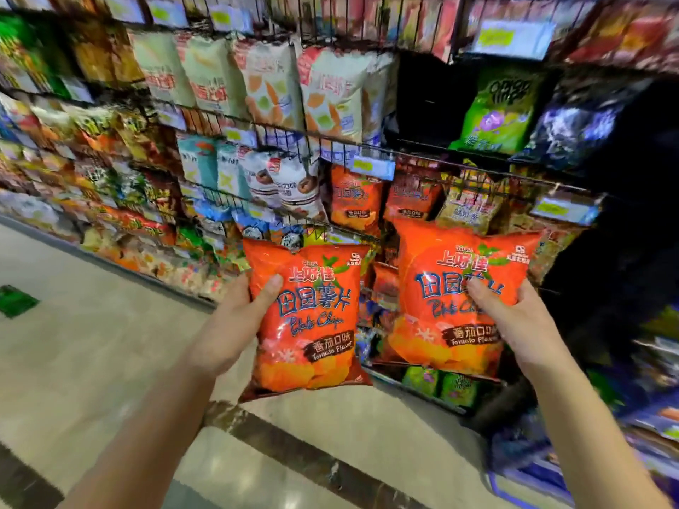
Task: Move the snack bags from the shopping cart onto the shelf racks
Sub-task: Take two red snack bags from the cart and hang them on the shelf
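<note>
The left hand (235, 321) grips an orange bag of tomato potato chips (316, 350) by its left edge, thumb pressed across the front and fingers hidden behind. The right hand (521, 321) grips a second orange chip bag (437, 317) of the same kind by its right edge, thumb on the printed face. Both bags are upright, side by side with a gap between them, held in the air in front of the shelf racks (330, 139) and touching no shelf.

Just beyond them, on a wire-fronted rack, stand matching orange bags (354, 200), with white bags showing ring snacks (290, 181) to their left. Below the right-hand bag, small green packets (422, 380) sit on a low shelf. Higher up to the right, a green bag (499, 112) leans beside a dark bag (580, 123), and pale bags (330, 93) fill the rack to their left. Price labels (371, 167) hang on the wire fronts.

To the left runs the pale floor (92, 343), crossed by a dark strip (312, 461) and bearing a green mark (14, 301). The near right corner is too blurred to make out.
</note>
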`<state>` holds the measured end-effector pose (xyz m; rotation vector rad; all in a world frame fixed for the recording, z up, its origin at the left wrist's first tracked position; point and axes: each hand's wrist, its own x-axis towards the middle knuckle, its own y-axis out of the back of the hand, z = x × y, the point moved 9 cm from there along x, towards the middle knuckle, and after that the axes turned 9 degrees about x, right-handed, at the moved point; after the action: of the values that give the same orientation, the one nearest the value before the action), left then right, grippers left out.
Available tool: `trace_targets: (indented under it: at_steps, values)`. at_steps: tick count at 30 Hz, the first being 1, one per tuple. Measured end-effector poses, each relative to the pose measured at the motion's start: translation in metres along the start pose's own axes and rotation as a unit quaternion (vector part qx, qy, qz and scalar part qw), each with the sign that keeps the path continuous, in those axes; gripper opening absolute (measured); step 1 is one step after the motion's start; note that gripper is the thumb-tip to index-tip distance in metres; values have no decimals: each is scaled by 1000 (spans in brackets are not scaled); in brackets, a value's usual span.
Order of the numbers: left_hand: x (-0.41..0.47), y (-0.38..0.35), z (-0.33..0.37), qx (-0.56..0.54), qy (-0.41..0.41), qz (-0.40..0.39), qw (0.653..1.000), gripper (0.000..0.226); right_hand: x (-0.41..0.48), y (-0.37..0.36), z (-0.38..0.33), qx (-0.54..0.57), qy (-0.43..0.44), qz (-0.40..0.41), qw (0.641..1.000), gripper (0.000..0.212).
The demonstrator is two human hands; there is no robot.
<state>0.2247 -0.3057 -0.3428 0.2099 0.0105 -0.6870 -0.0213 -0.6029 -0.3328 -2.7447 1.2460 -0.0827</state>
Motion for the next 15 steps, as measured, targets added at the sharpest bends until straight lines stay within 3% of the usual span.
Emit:
trace_targets:
  at_steps: [2,4,6,10,15]
  values:
    - [33,12,-4,8,9,-19,1000,70,8,-9,-1,-15,7,37,999,83]
    - [60,17,1,31,-9,-32,999,50,15,-18,1,-25,4,60,998,89]
    - [84,17,5,30,-15,-53,998,38,23,-24,3,-35,-1,83,996,81]
    - [129,19,1,14,-8,-90,996,55,43,-29,5,-59,-8,120,991,72]
    - [178,20,-5,-6,22,-72,997,90,76,-33,12,-77,-6,130,988,50]
